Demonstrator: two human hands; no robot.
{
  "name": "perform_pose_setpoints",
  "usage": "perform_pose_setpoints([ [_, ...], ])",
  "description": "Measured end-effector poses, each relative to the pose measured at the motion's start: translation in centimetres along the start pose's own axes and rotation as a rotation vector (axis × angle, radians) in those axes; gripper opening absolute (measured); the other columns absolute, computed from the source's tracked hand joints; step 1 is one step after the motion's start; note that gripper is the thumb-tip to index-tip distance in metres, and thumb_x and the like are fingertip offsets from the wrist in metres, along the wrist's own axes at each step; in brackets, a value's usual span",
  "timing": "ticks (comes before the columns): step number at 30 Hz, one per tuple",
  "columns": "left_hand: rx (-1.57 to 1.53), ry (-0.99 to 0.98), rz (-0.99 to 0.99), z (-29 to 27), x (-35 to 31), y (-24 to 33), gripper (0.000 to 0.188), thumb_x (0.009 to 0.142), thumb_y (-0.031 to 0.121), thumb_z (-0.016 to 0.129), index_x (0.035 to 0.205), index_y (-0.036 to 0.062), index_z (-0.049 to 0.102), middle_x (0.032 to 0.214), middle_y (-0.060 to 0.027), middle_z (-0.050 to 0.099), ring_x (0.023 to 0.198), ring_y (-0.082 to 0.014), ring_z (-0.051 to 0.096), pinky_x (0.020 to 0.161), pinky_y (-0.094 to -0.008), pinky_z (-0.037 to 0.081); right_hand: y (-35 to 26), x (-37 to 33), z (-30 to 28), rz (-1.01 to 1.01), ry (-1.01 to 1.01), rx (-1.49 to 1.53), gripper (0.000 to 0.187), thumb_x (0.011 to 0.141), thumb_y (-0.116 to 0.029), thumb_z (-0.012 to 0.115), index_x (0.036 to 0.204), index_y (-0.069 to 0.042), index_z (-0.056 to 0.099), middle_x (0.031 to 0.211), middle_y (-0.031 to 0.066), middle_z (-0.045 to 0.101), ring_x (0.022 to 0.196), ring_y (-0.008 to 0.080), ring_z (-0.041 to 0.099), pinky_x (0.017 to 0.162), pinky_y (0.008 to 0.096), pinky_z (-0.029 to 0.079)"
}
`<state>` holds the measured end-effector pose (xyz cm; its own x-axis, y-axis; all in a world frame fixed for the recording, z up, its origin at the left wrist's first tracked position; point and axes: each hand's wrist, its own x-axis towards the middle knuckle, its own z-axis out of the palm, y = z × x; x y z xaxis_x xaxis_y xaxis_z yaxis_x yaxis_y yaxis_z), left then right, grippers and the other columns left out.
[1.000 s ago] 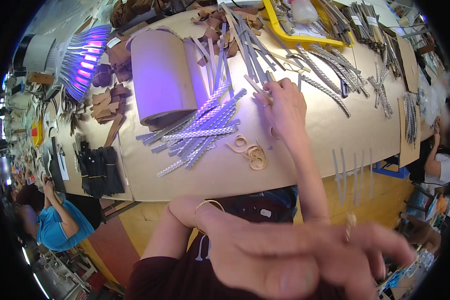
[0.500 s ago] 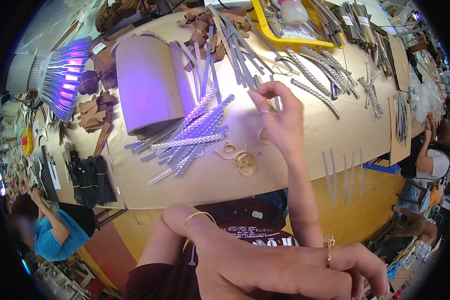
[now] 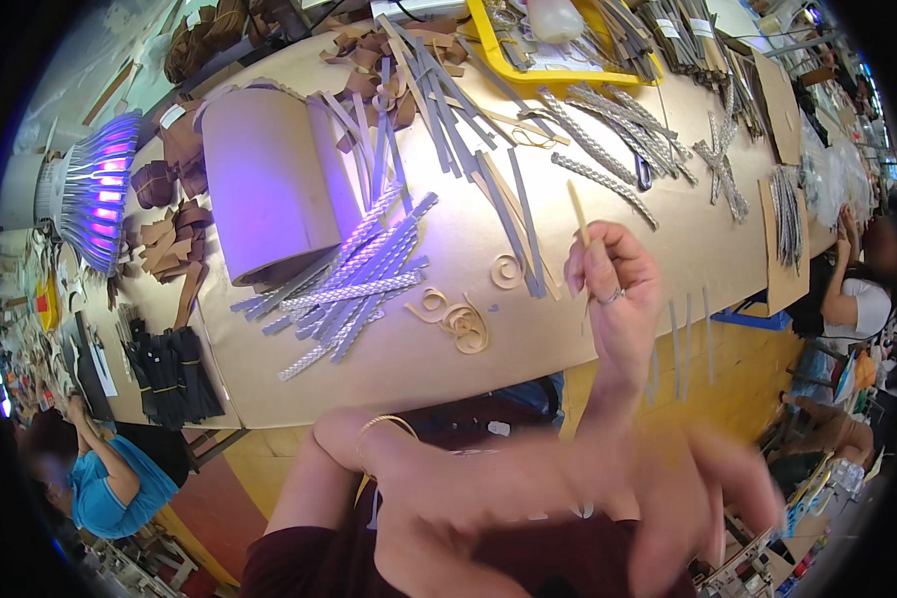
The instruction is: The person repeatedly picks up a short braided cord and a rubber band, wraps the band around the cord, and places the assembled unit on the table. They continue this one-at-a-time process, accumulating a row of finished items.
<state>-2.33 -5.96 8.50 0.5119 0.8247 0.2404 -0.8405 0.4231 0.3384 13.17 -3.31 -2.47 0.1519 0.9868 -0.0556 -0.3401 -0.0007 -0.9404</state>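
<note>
My right hand (image 3: 620, 284) is raised over the near right of the table, its thumb and fingers pinching a thin tan strip (image 3: 578, 211) that points up and away. Large and close at the bottom, my left hand (image 3: 528, 498) is smeared by motion, and whether its fingers hold anything cannot be made out. Left of my right hand, flat grey strips (image 3: 533, 234) lie on the table beside a curled tan strip (image 3: 506, 271). More tan curls (image 3: 465, 329) lie nearer to me. Braided silver-grey straps (image 3: 349, 284) form a criss-crossed pile farther left.
A wide brown roll (image 3: 269, 189) stands behind the strap pile, beside a lit finned lamp (image 3: 100, 194). At the back is a yellow tray (image 3: 493, 50), with more braided straps (image 3: 593, 135) near it. Black strap bundles (image 3: 174, 369) lie at left. Other people sit at both sides.
My right hand has drawn back from the grey strips toward me and to the right, now with the tan strip in it. My left hand has moved and blurred. The view has shifted slightly.
</note>
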Motion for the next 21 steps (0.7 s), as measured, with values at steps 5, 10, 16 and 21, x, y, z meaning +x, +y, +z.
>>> perform_pose_setpoints([
  [5, 1.198, 0.414, 0.332, -8.9, 2.7, 0.8, 0.03, 0.085, 0.015, 0.076, 0.104, -0.0046, 0.065, 0.097, -0.011, 0.066, 0.099, -0.0218, 0.062, 0.088, -0.0289, 0.047, 0.0, -2.3, -0.3, 0.036, 0.099, -0.118, 0.019, 0.096, -0.015, 0.066, 0.106, 0.001, 0.061, 0.083, 0.0025, 0.062, 0.073, 0.0076, 0.057, 0.065, 0.0213, 0.045],
  [10, 0.841, 0.476, -0.088, -11.1, 1.4, -0.8, 0.027, 0.089, 0.007, 0.073, 0.112, -0.0039, 0.068, 0.098, -0.0056, 0.07, 0.092, -0.01, 0.062, 0.085, -0.0268, 0.05, -0.2, -3.3, 0.3, -0.006, 0.118, -0.252, 0.017, 0.094, -0.008, 0.068, 0.105, 0.003, 0.063, 0.085, 0.003, 0.065, 0.076, 0.0081, 0.059, 0.069, 0.0211, 0.046],
  [16, 0.94, 0.532, 0.047, -11.3, 1.5, -1.2, 0.02, 0.085, 0.004, 0.075, 0.104, -0.002, 0.072, 0.09, -0.0063, 0.073, 0.082, -0.0097, 0.065, 0.076, -0.025, 0.052, 0.0, -2.9, 0.8, -0.11, 0.117, -0.531, 0.02, 0.088, -0.005, 0.071, 0.105, 0.003, 0.063, 0.09, 0.0071, 0.064, 0.082, 0.0154, 0.062, 0.076, 0.0263, 0.049],
  [21, 1.647, 0.252, 0.551, -12.2, 1.4, -1.2, 0.025, 0.072, -0.003, 0.079, 0.094, 0.0063, 0.075, 0.086, -0.0047, 0.073, 0.074, -0.0145, 0.068, 0.069, -0.029, 0.05, -0.7, -3.3, 1.4, -0.37, 0.275, -0.836, 0.018, 0.085, -0.005, 0.073, 0.1, 0.001, 0.066, 0.093, 0.0107, 0.063, 0.088, 0.0237, 0.063, 0.082, 0.0326, 0.049],
])
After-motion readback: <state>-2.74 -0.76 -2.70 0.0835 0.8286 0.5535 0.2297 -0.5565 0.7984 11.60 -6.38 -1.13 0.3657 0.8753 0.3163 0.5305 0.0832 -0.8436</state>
